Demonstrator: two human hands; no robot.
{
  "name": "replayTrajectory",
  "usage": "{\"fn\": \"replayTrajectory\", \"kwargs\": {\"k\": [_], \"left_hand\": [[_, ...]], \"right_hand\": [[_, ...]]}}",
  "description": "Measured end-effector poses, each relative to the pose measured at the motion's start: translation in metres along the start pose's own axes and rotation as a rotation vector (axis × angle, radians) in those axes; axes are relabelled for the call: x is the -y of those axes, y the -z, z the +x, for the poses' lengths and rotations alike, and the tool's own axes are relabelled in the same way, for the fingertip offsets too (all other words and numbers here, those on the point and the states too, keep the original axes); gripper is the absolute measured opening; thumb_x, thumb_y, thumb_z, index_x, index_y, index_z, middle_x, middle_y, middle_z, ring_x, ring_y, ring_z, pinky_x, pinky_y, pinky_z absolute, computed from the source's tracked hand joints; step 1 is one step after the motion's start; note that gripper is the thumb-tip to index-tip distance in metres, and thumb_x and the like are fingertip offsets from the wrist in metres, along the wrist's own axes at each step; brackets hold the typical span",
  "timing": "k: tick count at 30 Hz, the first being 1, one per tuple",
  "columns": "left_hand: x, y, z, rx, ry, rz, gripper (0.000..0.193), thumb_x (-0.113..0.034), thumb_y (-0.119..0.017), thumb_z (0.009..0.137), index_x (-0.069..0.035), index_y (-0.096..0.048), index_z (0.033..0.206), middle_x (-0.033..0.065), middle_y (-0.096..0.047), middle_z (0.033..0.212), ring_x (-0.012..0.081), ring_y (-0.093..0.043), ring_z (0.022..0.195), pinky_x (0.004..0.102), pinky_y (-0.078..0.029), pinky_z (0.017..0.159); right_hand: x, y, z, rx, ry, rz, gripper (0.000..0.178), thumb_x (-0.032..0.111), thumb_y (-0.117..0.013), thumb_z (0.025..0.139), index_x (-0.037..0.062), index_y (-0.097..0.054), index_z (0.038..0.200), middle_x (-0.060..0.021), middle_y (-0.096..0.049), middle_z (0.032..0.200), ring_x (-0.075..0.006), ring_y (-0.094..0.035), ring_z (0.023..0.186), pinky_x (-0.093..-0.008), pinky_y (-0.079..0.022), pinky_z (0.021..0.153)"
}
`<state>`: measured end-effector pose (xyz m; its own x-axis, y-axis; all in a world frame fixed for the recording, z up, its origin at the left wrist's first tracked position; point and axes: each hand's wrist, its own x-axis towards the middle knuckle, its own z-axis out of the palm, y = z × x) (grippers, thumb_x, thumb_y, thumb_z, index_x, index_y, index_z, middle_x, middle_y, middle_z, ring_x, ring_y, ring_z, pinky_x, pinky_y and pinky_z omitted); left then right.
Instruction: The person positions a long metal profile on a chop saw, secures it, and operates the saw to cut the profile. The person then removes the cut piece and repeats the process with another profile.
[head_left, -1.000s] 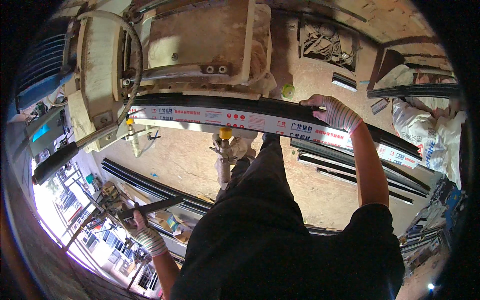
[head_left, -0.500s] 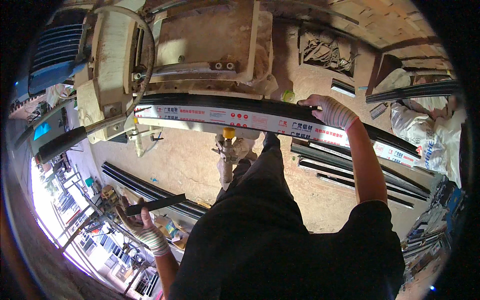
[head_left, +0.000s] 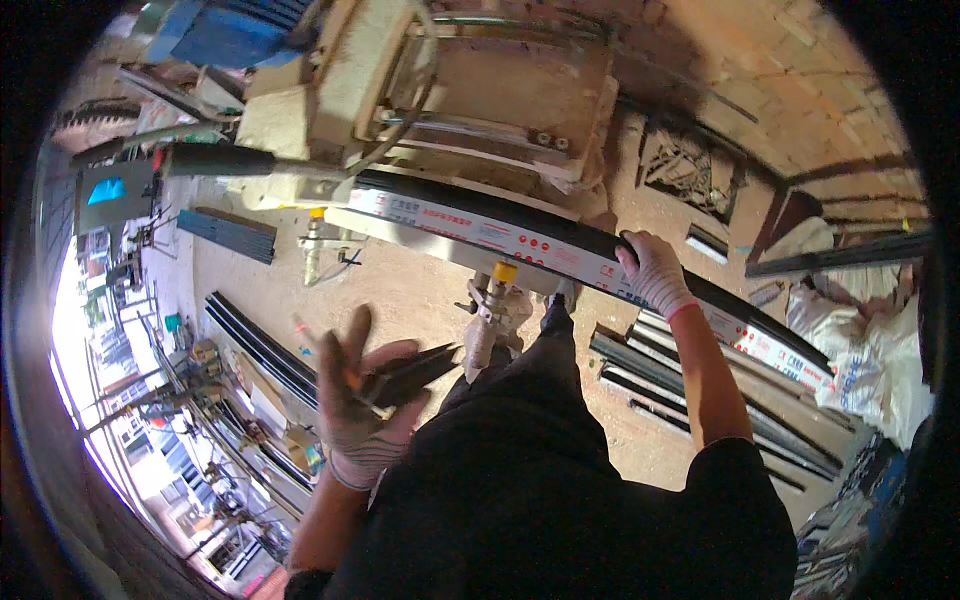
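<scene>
A long black metal profile, covered along its side with white printed film, lies across the bed of a machine. My right hand, in a striped work glove, grips it right of the middle, fingers over its top edge. At lower left my gloved left hand, smeared by motion, is lifted away from the machine. Between its thumb and fingers is a short black offcut of profile; some of the fingers are spread. Close by the long profile stand two metal clamps with yellow tops, the nearer clamp between my hands.
A black lever handle sticks out at the machine's left. Long profiles lie on the floor at right, others at left. White sacks stand by the profile's right end. A floor bin holds scraps.
My left hand has moved right and toward my body with the short offcut. My right hand stays on the long profile. The whole view has shifted, so the machine appears farther right.
</scene>
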<state>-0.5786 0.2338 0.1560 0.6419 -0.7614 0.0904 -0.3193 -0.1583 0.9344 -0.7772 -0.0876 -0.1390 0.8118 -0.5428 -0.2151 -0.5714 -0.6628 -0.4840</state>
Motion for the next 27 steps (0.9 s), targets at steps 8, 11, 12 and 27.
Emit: {"fn": "replayTrajectory", "kwargs": {"k": [8, 11, 12, 27], "left_hand": [[-0.079, -0.028, 0.064, 0.796, -0.032, -0.193, 0.071, -0.014, -0.080, 0.089, -0.004, -0.042, 0.148, 0.0280, -0.040, 0.156, 0.0396, -0.067, 0.114, 0.0500, -0.054, 0.100], [-0.093, -0.040, 0.080, 0.942, -0.060, -0.443, 0.062, -0.023, -0.072, 0.097, -0.006, -0.042, 0.148, 0.0284, -0.050, 0.146, 0.0377, -0.069, 0.110, 0.0474, -0.055, 0.096], [-0.098, -0.042, 0.082, 0.947, -0.151, -0.427, 0.064, -0.023, -0.070, 0.098, -0.008, -0.038, 0.152, 0.0276, -0.053, 0.143, 0.0369, -0.068, 0.111, 0.0468, -0.056, 0.093], [-0.146, -0.061, 0.089, 1.086, -0.398, -0.460, 0.070, -0.019, -0.068, 0.097, -0.009, -0.033, 0.157, 0.0254, -0.057, 0.139, 0.0321, -0.067, 0.109, 0.0424, -0.057, 0.090]], "right_hand": [[0.024, 0.015, -0.005, 0.110, 0.070, -0.129, 0.107, 0.052, -0.091, 0.064, -0.0036, -0.048, 0.144, -0.0219, -0.067, 0.111, -0.0382, -0.065, 0.104, -0.0455, -0.052, 0.095], [0.023, 0.015, -0.004, 0.130, 0.090, -0.178, 0.108, 0.058, -0.089, 0.067, -0.0041, -0.046, 0.145, -0.0182, -0.065, 0.114, -0.0336, -0.064, 0.107, -0.0439, -0.052, 0.097], [0.024, 0.013, -0.002, 0.165, 0.052, -0.230, 0.109, 0.058, -0.088, 0.067, -0.0045, -0.046, 0.145, -0.0186, -0.064, 0.115, -0.0340, -0.064, 0.110, -0.0439, -0.051, 0.097], [0.018, 0.005, -0.005, 0.114, 0.075, -0.182, 0.108, 0.050, -0.089, 0.071, -0.0007, -0.039, 0.152, -0.0236, -0.062, 0.122, -0.0383, -0.062, 0.113, -0.0460, -0.050, 0.099]]}}
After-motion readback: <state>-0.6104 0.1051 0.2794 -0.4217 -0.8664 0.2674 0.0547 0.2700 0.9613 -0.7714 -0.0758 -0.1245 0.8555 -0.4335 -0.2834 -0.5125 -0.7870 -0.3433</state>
